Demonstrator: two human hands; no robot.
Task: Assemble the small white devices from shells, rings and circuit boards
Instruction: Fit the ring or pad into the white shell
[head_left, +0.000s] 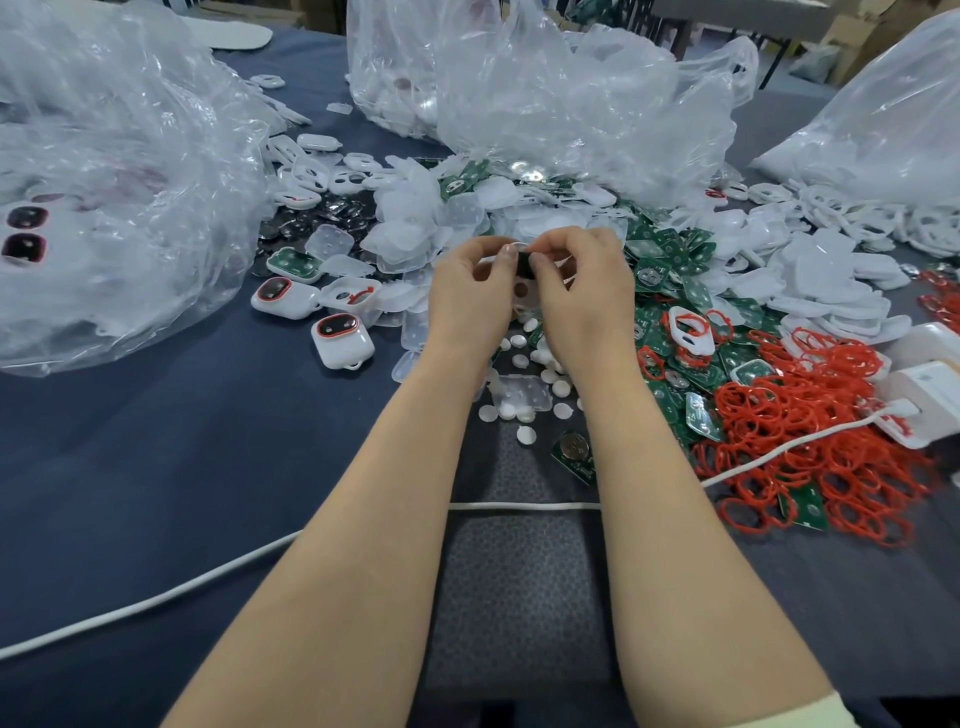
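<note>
Holding one small dark-and-white part (525, 266) pinched between both hands, left hand (470, 293) and right hand (582, 291) closed on it at centre, above the worktop (182, 441).
- Parts stock: boards (670, 312) at 2 o'clock; red rings (810, 447) at 4 o'clock; clear shells (415, 223) at 11 o'clock; white discs (524, 358) directly beneath the hands.
- Finished devices (343, 340): 9 o'clock.
- Risks, as judged: the part is held by fingertips only, so a slip drops it into the heap below, where it is hard to find; the cable (519, 505) lies under the forearms and may snag.
</note>
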